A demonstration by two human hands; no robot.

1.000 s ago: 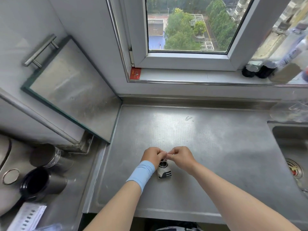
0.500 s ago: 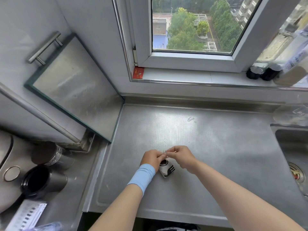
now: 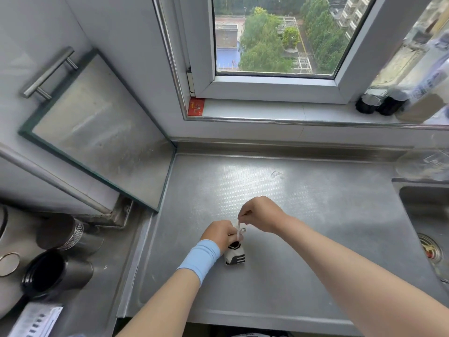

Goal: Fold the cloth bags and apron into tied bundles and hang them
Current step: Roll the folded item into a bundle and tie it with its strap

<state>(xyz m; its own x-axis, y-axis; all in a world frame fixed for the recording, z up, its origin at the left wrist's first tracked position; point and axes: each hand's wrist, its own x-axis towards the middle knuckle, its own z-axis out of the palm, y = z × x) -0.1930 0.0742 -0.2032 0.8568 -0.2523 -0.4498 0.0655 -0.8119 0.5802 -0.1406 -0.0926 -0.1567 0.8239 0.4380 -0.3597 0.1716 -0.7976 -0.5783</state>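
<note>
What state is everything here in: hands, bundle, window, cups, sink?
Left hand: gripping the bundle's top.
Right hand: pinching the white strap, raised above the bundle.
Folded bundle: on the steel counter, strap looped.
Strap: pulled upward.
Window: looks open.
Black cup: lying on its side.
Sink: no water visible.

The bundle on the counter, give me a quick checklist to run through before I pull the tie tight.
1. Bundle resting flat on the counter: ok.
2. Left hand pinning the bundle's top: ok, fingers closed at its upper end.
3. Right hand gripping the strap: ok, pinched and raised above the bundle.
4. Loop formed in the strap: ok, a small loop shows between the hands.
5. Knot seated fully: cannot tell, too small to see.
6. Space to pull, away from the sink: ok, bare counter around the bundle.
</note>
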